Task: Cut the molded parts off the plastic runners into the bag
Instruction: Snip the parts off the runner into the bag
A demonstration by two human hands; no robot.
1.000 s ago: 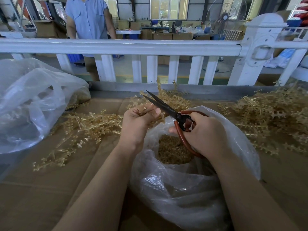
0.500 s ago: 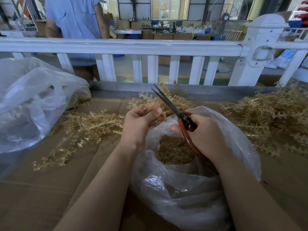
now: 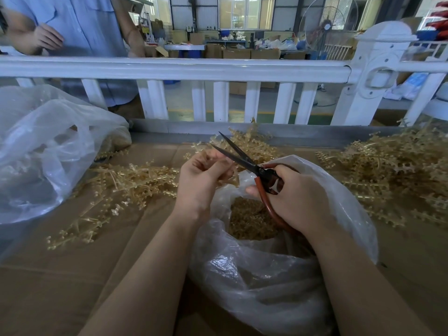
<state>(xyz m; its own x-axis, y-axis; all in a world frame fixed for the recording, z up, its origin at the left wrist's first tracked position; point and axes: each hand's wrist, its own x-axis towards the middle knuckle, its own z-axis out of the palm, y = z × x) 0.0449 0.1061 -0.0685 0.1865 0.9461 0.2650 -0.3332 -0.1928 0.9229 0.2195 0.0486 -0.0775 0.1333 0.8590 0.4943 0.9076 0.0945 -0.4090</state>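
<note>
Scissors [image 3: 244, 161] blades now parted wider.

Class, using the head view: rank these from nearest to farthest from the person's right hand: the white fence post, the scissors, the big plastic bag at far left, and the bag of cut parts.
1. Scissors: gripped in the right hand.
2. Bag of cut parts: directly under that hand.
3. Big plastic bag: far left on the table.
4. White fence post: behind the table, upper right.
</note>
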